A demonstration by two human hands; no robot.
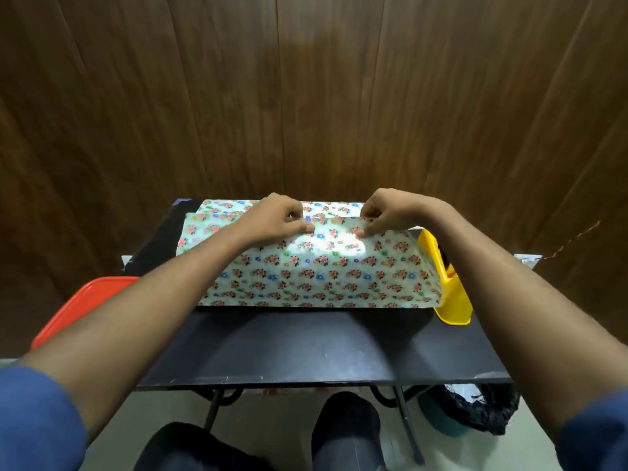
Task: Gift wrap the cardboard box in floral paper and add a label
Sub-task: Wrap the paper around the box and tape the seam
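A long box shape sits on the flat black table (306, 348), all covered by thin white paper with little pink and blue flowers (323, 273). The left hand (275, 219) and right hand (384, 214) pinch the paper's top edge, side by side. Just beside the right hand stands a yellow plastic tape holder (452, 294). Below the left arm lies a flat red plastic lid (78, 307).
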